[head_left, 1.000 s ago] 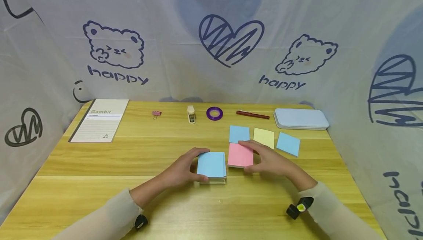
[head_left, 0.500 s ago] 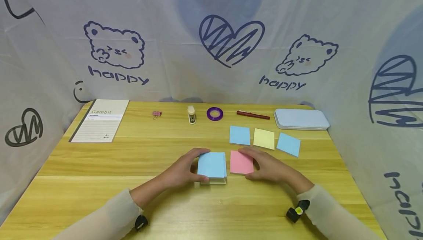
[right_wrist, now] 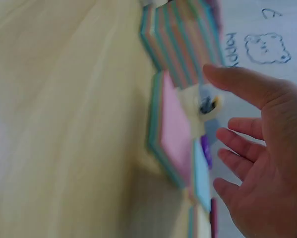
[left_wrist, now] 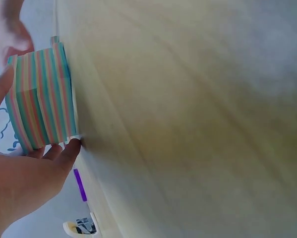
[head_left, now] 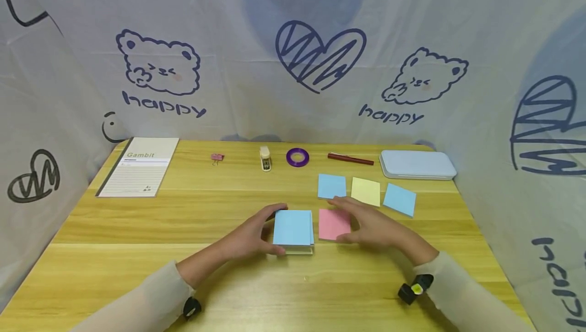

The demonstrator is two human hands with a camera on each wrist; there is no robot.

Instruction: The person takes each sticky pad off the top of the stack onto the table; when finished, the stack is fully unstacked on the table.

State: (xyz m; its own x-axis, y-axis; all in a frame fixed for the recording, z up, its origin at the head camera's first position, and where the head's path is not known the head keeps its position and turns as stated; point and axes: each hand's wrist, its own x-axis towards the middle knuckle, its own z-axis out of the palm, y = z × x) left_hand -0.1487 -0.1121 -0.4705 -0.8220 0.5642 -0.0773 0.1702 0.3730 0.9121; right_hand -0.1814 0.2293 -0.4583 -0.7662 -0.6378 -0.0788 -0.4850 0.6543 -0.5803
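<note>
- Near the table's middle, the left hand (head_left: 249, 235) grips the note block (head_left: 293, 230): fingers curl round its far-left corner, thumb at its near-left edge. The left wrist view shows the fingertips (left_wrist: 71, 148) touching the block's (left_wrist: 41, 96) striped side where it meets the table (left_wrist: 198, 124).
- Block: blue top sheet, stacked layers of blue, pink and pale yellow at the sides; it sits flat on the table (head_left: 151, 250).
- Right hand (head_left: 373, 225): fingers spread and relaxed, holding nothing. In the head view its fingertips reach over the right edge of the pink note (head_left: 332, 223); whether they touch it cannot be told.
- Right wrist view: the right hand (right_wrist: 265, 158) is open with straight fingers (right_wrist: 237, 82) apart from the pink note (right_wrist: 177, 126), and the block (right_wrist: 185, 37) lies just beyond.
- Pink note: flat on the table, just right of the block, a narrow gap between them.
- Behind the pink note, in a row: a blue note (head_left: 331, 186), a yellow note (head_left: 365, 191) and a second, tilted blue note (head_left: 400, 199).
- Along the far edge, left to right: a notepad (head_left: 138, 173), a pink clip (head_left: 217, 157), a small stapler (head_left: 265, 158), a purple tape ring (head_left: 297, 157), a dark red pen (head_left: 350, 159) and a pale blue case (head_left: 417, 164).
- Both forearms wear light sleeves (head_left: 151, 301).
</note>
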